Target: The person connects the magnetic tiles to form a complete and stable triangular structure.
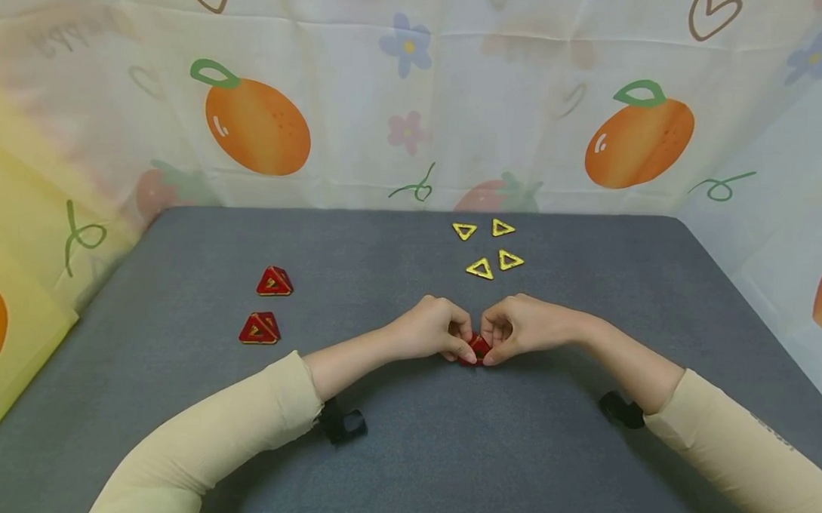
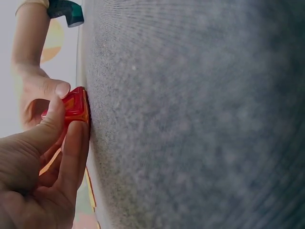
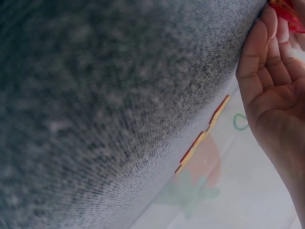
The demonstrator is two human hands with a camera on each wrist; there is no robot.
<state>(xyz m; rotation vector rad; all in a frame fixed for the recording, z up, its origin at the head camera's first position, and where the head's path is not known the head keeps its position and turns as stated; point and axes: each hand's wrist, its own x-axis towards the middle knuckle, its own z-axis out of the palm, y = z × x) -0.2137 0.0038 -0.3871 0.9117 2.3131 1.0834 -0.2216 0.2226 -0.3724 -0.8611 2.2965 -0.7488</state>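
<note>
In the head view, a small red triangular pyramid [image 1: 478, 344] stands on the grey table between both hands. My left hand [image 1: 434, 329] pinches its left side with thumb and fingers. My right hand [image 1: 527, 328] grips the opposite side, thumb at the near face. From the left wrist, the red pyramid [image 2: 76, 102] shows glossy faces and a yellowish edge, its base right at the cloth. Fingers cover much of it. The right wrist view catches only a red corner [image 3: 286, 14] of it beyond the fingertips.
Two similar red pyramids with yellow edges, a farther one [image 1: 274, 281] and a nearer one [image 1: 260, 328], stand on the left of the table. Several flat yellow triangle frames, one of them a near piece [image 1: 480, 269], lie beyond the hands. A patterned curtain [image 1: 349, 96] hangs behind.
</note>
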